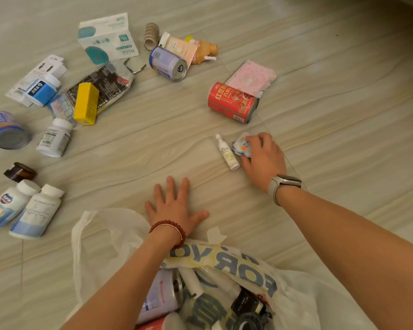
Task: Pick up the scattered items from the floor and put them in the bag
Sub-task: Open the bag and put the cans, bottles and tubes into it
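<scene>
Small blue toy (241,146) on the floor (153,148), just beside a white spray bottle (227,152) and near a red can (233,102): my right hand (264,160) curls its fingers round the toy, mid-pickup. My left hand (175,206) lies flat, fingers spread, on the floor at the rim of the plastic bag (224,265), which already holds several things. Next, I judge, lift the toy across into the bag's mouth; many bottles and cans remain scattered.

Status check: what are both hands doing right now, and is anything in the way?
Right hand gripping small blue toy. Left hand flat on floor. Spray bottle lies beside toy.
</scene>
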The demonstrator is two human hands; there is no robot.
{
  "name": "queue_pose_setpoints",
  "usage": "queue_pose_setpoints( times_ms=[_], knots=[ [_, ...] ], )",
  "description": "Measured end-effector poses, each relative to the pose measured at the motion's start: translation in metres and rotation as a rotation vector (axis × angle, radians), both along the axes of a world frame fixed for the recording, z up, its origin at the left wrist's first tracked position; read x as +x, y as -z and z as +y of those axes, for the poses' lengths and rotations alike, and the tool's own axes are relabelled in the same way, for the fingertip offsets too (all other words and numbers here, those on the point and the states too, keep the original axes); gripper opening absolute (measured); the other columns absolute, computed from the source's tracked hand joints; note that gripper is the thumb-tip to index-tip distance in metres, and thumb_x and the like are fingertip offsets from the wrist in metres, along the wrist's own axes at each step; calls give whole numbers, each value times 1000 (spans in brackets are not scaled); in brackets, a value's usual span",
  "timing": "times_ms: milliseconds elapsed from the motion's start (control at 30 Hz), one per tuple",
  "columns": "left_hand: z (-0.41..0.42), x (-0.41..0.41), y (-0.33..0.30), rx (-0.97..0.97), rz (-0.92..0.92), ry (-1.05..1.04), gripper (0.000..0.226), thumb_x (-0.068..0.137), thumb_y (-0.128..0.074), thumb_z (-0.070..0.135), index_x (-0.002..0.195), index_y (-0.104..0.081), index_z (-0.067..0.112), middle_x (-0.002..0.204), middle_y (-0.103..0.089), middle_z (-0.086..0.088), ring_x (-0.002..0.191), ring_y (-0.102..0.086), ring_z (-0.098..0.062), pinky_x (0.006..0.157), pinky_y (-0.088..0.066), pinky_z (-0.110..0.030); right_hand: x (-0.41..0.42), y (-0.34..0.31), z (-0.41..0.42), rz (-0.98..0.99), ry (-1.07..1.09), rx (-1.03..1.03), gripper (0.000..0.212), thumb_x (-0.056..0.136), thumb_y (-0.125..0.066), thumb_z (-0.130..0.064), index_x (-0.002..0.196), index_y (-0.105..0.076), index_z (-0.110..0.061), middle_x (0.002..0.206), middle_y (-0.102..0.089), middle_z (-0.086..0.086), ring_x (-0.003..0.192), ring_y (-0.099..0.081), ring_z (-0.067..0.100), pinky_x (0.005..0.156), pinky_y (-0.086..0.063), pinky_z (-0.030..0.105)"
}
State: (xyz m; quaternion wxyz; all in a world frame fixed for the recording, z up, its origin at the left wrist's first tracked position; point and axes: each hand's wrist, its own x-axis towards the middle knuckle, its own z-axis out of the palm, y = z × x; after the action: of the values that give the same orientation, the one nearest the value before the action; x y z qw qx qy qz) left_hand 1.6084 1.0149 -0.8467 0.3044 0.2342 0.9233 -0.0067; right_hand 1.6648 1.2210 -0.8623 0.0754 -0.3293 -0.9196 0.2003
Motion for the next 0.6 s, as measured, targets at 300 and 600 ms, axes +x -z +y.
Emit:
queue_pose_setpoints(
  times_ms=[300, 600],
  knots=[
    [93, -16, -6, 481, 134, -327, 54, 83, -49, 52, 118, -50, 11, 126, -48, -12, 117, -45, -30, 98, -38, -42, 79, 28, -25, 219, -24, -59, 55, 71, -69, -8, 118, -40, -9, 118, -50, 27, 99, -57, 40, 84, -51, 41],
    [114, -16, -11, 347, 88, -163, 31, 84, -50, 35, 92, -52, 5, 93, -63, -16, 72, -50, -28, 61, -37, -30, 77, 20, -18, 246, -28, -206, 42, 78, -49, -16, 116, -54, 2, 118, -52, 25, 107, -54, 40, 93, -42, 39]
  ],
)
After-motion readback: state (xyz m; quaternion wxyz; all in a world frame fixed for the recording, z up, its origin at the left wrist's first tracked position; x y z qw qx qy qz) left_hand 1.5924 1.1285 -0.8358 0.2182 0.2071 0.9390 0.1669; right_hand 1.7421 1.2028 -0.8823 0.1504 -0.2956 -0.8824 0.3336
